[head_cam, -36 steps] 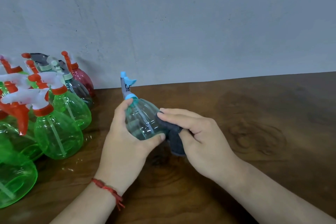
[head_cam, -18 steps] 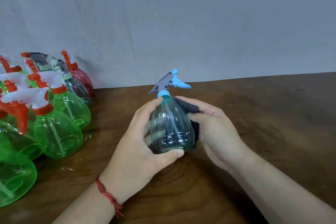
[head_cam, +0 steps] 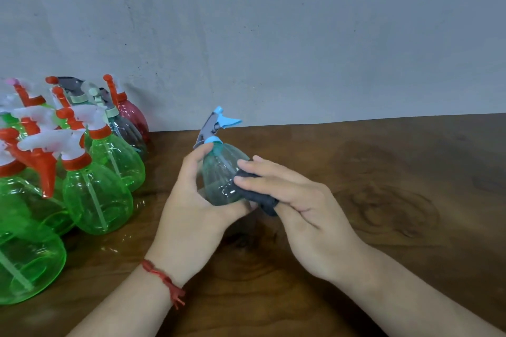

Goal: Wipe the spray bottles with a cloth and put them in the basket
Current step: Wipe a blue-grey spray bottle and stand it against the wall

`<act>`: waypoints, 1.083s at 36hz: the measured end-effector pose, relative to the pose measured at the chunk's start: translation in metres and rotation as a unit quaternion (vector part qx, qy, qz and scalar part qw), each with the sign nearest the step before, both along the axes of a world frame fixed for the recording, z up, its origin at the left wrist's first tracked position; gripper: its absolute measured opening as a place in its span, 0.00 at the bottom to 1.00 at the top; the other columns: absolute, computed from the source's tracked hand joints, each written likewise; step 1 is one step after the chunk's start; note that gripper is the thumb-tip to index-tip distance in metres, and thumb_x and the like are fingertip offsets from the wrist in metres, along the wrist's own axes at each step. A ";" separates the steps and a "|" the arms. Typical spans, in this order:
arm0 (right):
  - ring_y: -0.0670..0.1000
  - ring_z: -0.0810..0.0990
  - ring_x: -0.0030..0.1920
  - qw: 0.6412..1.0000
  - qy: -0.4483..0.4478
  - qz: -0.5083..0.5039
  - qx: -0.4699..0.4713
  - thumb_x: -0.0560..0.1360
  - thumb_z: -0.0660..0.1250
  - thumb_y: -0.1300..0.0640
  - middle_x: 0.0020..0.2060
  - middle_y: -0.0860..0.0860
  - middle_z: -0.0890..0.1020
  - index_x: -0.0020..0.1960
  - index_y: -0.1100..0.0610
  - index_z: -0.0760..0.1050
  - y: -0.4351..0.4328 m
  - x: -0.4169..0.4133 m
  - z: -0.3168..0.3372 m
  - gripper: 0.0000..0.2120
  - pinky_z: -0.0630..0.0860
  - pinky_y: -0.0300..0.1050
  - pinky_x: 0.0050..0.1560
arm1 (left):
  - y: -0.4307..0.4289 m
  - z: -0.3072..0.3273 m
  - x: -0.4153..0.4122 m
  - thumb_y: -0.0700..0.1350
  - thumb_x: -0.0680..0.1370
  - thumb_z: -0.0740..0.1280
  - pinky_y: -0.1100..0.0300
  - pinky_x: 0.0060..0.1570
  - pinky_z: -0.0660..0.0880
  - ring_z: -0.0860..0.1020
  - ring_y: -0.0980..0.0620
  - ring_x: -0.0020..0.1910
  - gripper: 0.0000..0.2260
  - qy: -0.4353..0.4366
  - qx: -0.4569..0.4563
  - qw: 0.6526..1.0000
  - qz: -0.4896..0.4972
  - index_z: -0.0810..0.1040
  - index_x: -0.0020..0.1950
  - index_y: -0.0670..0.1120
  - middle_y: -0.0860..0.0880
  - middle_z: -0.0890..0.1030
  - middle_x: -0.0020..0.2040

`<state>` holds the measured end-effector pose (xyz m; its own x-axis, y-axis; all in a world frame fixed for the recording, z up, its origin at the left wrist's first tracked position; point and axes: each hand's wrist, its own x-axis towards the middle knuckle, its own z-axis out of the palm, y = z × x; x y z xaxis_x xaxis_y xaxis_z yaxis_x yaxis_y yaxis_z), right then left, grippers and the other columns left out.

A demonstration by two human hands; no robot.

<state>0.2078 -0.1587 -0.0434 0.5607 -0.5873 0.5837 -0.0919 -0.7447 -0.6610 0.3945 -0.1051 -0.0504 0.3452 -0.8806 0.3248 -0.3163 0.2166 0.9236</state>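
Note:
A clear teal spray bottle [head_cam: 219, 172] with a blue and grey trigger head is held a little above the wooden table [head_cam: 383, 200], near its middle. My left hand [head_cam: 191, 208] grips the bottle's body from the left, thumb under its base. My right hand [head_cam: 295, 200] presses a dark grey cloth [head_cam: 260, 200] against the bottle's right side, with the fingers laid over the cloth. No basket is in view.
Several green spray bottles [head_cam: 93, 191] with white and orange triggers crowd the table's left side. Behind them stand a grey bottle [head_cam: 128, 131] and a red one [head_cam: 134, 115], close to the pale wall [head_cam: 273, 35].
The bottle has been turned in my left hand, and its trigger head has swung round. My right hand with the cloth has slid from behind the bottle to its front right side.

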 end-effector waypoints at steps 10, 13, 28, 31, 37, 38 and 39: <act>0.48 0.76 0.73 0.988 -0.090 0.033 0.120 0.83 0.54 0.77 0.70 0.47 0.80 0.67 0.57 0.82 -0.004 -0.004 0.005 0.26 0.77 0.38 0.67 | -0.005 0.007 0.005 0.48 0.74 0.76 0.40 0.53 0.83 0.86 0.43 0.58 0.22 0.370 0.010 0.920 -0.128 0.80 0.68 0.50 0.45 0.85 0.62; 0.49 0.75 0.74 0.990 -0.086 0.035 0.105 0.83 0.56 0.76 0.72 0.47 0.79 0.69 0.56 0.81 -0.004 -0.003 0.004 0.26 0.76 0.39 0.68 | -0.004 0.006 0.007 0.49 0.80 0.75 0.40 0.57 0.82 0.84 0.40 0.63 0.24 0.375 0.025 0.918 -0.129 0.74 0.75 0.48 0.41 0.84 0.66; 0.47 0.69 0.79 0.990 0.038 -0.031 -0.131 0.82 0.55 0.72 0.76 0.46 0.74 0.74 0.54 0.77 -0.003 -0.002 0.003 0.27 0.71 0.46 0.76 | -0.006 0.011 0.006 0.54 0.84 0.68 0.33 0.64 0.79 0.81 0.35 0.68 0.23 0.422 0.057 0.899 -0.105 0.74 0.78 0.47 0.38 0.81 0.70; 0.39 0.72 0.75 0.997 -0.021 -0.074 0.009 0.82 0.59 0.74 0.73 0.39 0.77 0.74 0.49 0.77 -0.001 0.003 0.001 0.29 0.70 0.41 0.76 | -0.007 0.010 0.003 0.51 0.83 0.70 0.34 0.59 0.81 0.83 0.35 0.65 0.25 0.432 0.030 0.898 -0.079 0.71 0.79 0.48 0.37 0.81 0.69; 0.47 0.83 0.65 0.863 -0.186 0.019 0.469 0.87 0.55 0.69 0.62 0.45 0.86 0.70 0.49 0.79 0.020 0.024 0.013 0.23 0.76 0.57 0.72 | -0.002 0.018 -0.008 0.45 0.77 0.75 0.38 0.58 0.83 0.86 0.43 0.60 0.38 0.409 -0.083 0.909 0.003 0.62 0.82 0.64 0.44 0.85 0.65; 0.49 0.84 0.64 0.833 -0.207 0.034 0.512 0.86 0.54 0.70 0.61 0.48 0.87 0.69 0.52 0.80 0.023 0.026 0.015 0.23 0.76 0.57 0.72 | -0.001 0.017 -0.009 0.45 0.76 0.76 0.37 0.60 0.82 0.86 0.44 0.62 0.39 0.375 -0.102 0.921 0.016 0.63 0.82 0.65 0.44 0.84 0.66; 0.52 0.85 0.63 0.807 -0.219 0.050 0.545 0.86 0.53 0.70 0.60 0.51 0.87 0.69 0.55 0.80 0.025 0.026 0.015 0.22 0.77 0.57 0.71 | 0.000 0.016 -0.010 0.46 0.75 0.78 0.37 0.61 0.81 0.85 0.45 0.63 0.40 0.329 -0.118 0.936 0.030 0.64 0.81 0.66 0.43 0.83 0.67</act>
